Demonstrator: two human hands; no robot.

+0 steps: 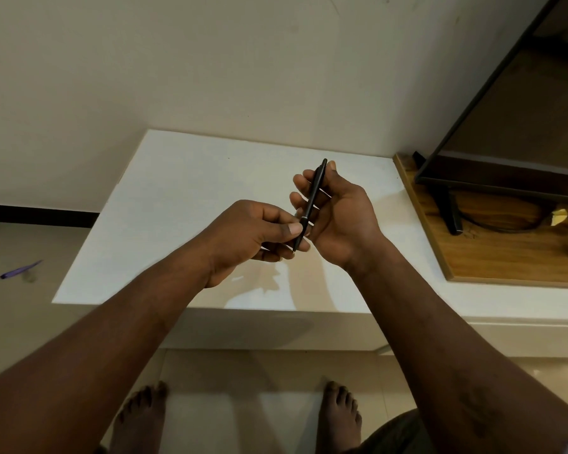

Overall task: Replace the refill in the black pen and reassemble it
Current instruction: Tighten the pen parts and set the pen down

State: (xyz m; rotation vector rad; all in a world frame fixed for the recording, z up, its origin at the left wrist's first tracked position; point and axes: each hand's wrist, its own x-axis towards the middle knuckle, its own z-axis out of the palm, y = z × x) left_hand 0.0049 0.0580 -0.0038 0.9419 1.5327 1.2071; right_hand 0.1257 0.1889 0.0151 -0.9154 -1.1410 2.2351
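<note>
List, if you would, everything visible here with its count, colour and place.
pen: one, black, held up over the table
table: one, white, against the wall
stick: one, purple, on the floor at left
board: one, brown wood, right of the table
screen: one, black frame, standing on the board
cable: one, black, on the board
feet: two, bare, on the floor
left hand: one, grip on the pen's lower end
right hand: one, grip on the pen's upper part

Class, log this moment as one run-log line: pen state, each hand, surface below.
pen: black pen looks assembled, tilted | left hand: pinches its lower end | right hand: holds its upper half | below: white table
</note>
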